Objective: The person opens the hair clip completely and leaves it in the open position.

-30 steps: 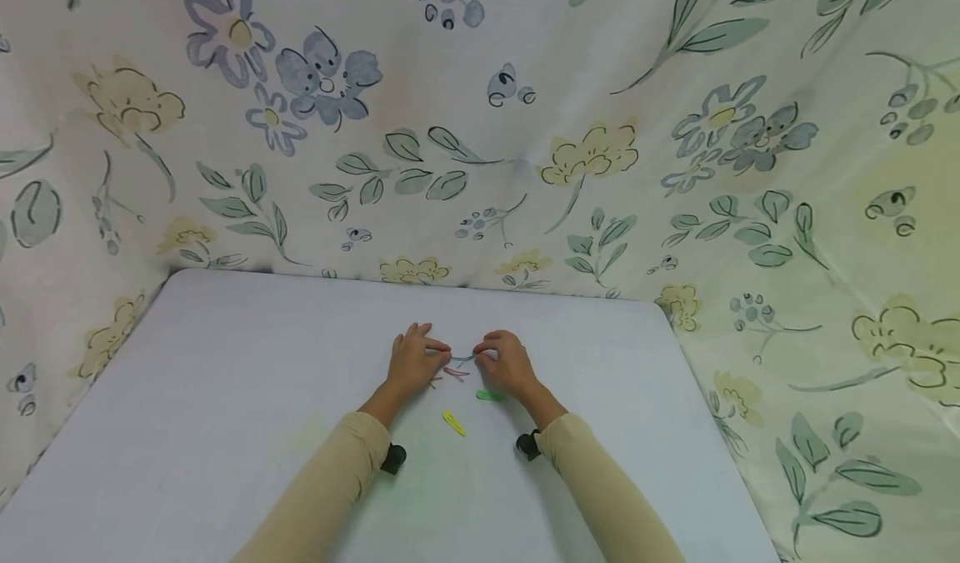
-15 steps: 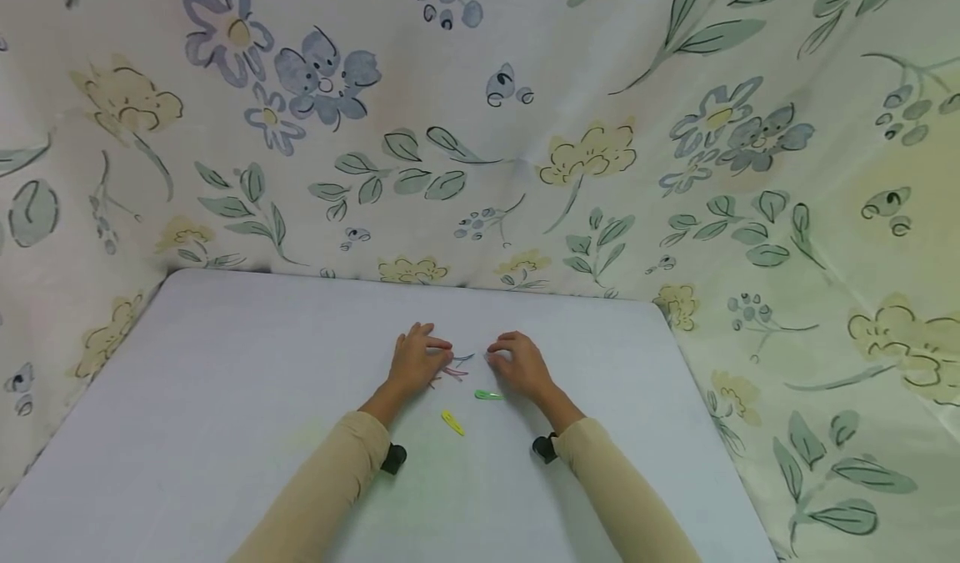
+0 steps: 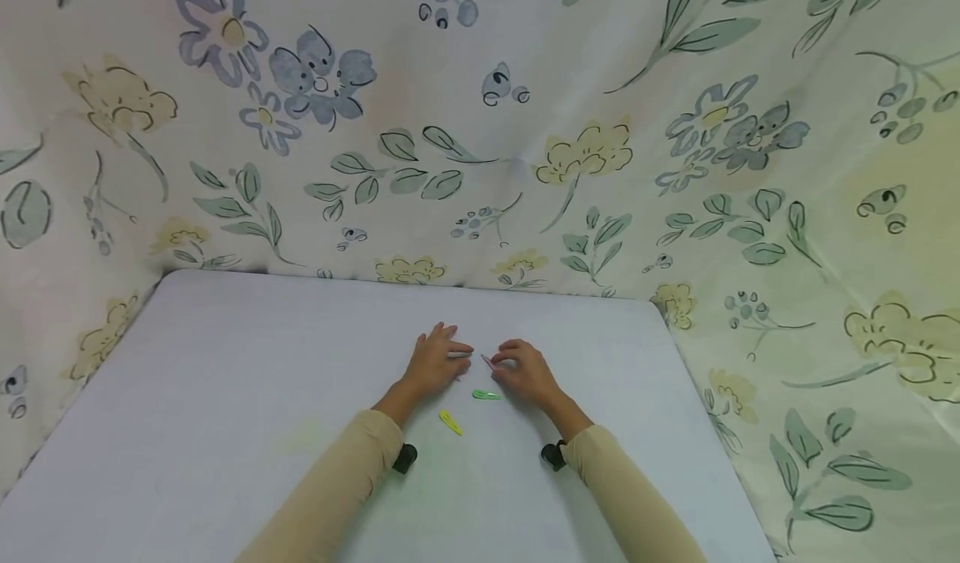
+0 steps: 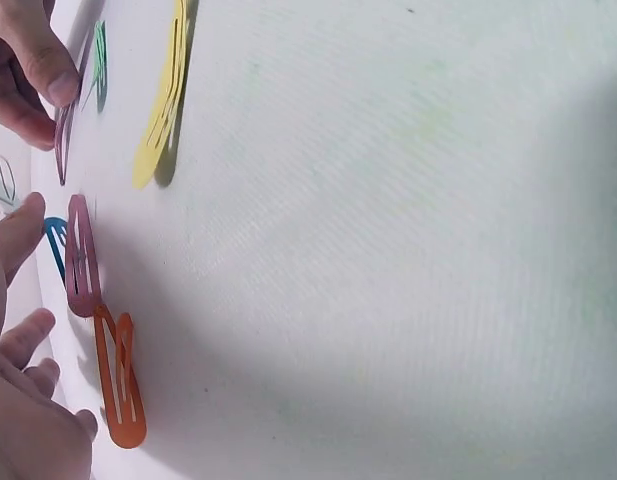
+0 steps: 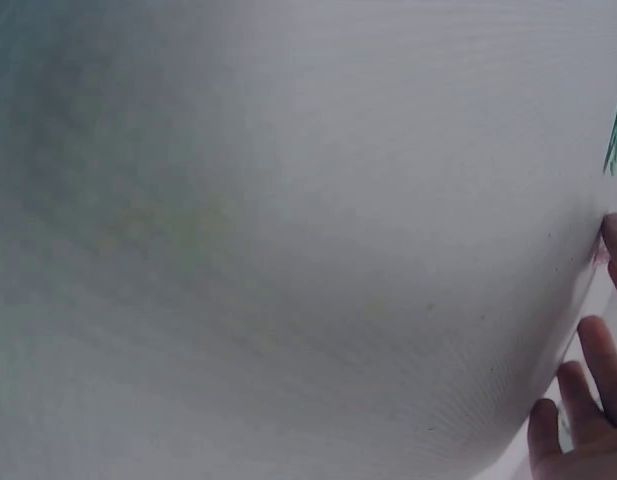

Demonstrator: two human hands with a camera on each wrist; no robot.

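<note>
My right hand (image 3: 527,375) pinches a thin purplish-pink snap hair clip (image 4: 61,158) between thumb and finger, over the white table. Across a small gap, my left hand (image 3: 437,361) stays low with its fingers apart. In the left wrist view, a fingertip of it is right at a blue hair clip (image 4: 55,236). Beside that lie a dusty pink hair clip (image 4: 72,280) and an orange one (image 4: 128,436) with its parts sprung apart. From the head view these three are mostly hidden by the left hand. A green hair clip (image 3: 484,394) lies just in front of the right hand.
A yellow hair clip (image 3: 450,422) lies on the white table (image 3: 225,429), between the forearms and nearer the body. Floral cloth (image 3: 420,213) hangs behind the table's far edge and along its sides. Dark wrist cameras sit at both cuffs.
Both hands held the blue clip at first; the right hand then let go and drew right. Now the left hand has shifted right over the clips, and the right hand holds the purplish-pink clip.
</note>
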